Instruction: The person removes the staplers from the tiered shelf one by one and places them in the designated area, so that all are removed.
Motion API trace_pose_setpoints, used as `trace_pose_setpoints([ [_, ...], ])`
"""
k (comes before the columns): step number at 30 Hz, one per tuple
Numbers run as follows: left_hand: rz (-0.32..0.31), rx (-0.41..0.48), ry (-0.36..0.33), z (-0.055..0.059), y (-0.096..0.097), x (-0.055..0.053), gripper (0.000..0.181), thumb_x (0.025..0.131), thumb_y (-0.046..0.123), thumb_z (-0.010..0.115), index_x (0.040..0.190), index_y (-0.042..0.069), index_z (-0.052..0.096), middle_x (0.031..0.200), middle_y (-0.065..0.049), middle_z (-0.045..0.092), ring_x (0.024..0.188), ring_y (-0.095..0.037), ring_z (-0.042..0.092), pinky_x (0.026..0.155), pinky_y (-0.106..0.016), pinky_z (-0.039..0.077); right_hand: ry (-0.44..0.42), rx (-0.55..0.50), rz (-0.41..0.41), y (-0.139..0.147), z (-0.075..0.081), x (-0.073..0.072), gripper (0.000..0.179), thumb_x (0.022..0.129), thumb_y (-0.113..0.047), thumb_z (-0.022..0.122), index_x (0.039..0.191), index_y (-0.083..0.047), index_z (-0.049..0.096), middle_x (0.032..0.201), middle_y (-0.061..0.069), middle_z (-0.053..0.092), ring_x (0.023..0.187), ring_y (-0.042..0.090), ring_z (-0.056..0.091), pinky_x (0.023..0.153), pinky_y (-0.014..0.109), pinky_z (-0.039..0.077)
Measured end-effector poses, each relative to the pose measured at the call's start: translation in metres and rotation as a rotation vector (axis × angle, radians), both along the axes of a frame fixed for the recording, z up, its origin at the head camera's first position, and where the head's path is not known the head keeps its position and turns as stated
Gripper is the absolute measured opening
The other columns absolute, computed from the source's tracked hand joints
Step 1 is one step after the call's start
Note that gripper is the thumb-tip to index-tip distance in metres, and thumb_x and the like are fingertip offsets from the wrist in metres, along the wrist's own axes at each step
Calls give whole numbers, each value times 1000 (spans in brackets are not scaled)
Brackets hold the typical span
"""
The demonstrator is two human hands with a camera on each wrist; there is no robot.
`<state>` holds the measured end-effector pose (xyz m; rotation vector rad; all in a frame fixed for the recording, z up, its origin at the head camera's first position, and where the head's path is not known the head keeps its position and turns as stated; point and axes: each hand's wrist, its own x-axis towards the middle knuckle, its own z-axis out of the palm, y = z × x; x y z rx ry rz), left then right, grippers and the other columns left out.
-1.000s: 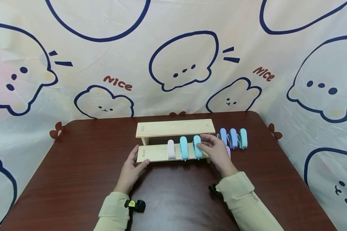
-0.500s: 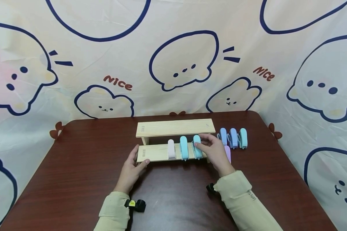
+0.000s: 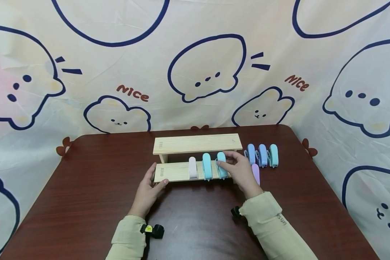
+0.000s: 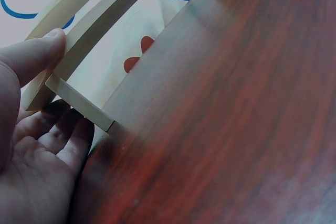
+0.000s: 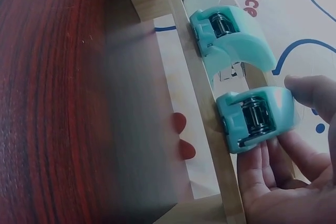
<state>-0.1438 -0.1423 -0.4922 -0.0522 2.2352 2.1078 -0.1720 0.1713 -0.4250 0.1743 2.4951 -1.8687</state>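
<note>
Three small staplers stand in a row on the front wooden stand: a pale lilac one [image 3: 193, 168], a teal one [image 3: 206, 167] and another teal stapler [image 3: 221, 166] on the right. My right hand [image 3: 243, 173] pinches that rightmost teal stapler; the right wrist view shows the thumb at its upper end and fingers along its side, with the spring [image 5: 255, 115] facing the camera. With thumb on top and fingers round the end, my left hand [image 3: 147, 191] holds the left end of the front wooden stand [image 3: 172, 172].
Behind is a second wooden stand [image 3: 196, 143]. To the right on the brown table [image 3: 94, 180] are a periwinkle stapler [image 3: 251, 153], a blue stapler [image 3: 262, 155], a green-teal stapler [image 3: 273, 155] and a purple stapler [image 3: 255, 173], partly hidden by my right hand. Patterned cloth [image 3: 188, 119] hangs behind.
My right hand and forearm have shifted slightly left, with the thumb further across the rightmost teal stapler, which stays nearly in place. More of the purple stapler shows. The left hand is still.
</note>
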Motion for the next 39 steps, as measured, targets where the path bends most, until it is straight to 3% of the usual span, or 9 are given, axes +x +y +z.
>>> trace_pose_setpoints([
  [14,2,-4,-2,-2,2,-1,85,94,2,69,161,10,17,158,-15,36,121,-19,52,83,-19,53,3,20,-30,0,2,2,43,85,-20,82,125,-10,69,113,11,66,100,25,57,82,31,51],
  [39,6,-11,-2,0,1,-1,84,95,4,68,162,11,16,159,-15,35,130,-26,47,84,-16,51,9,18,-66,17,12,14,45,88,-23,80,129,-9,66,118,11,62,103,26,55,81,29,52],
])
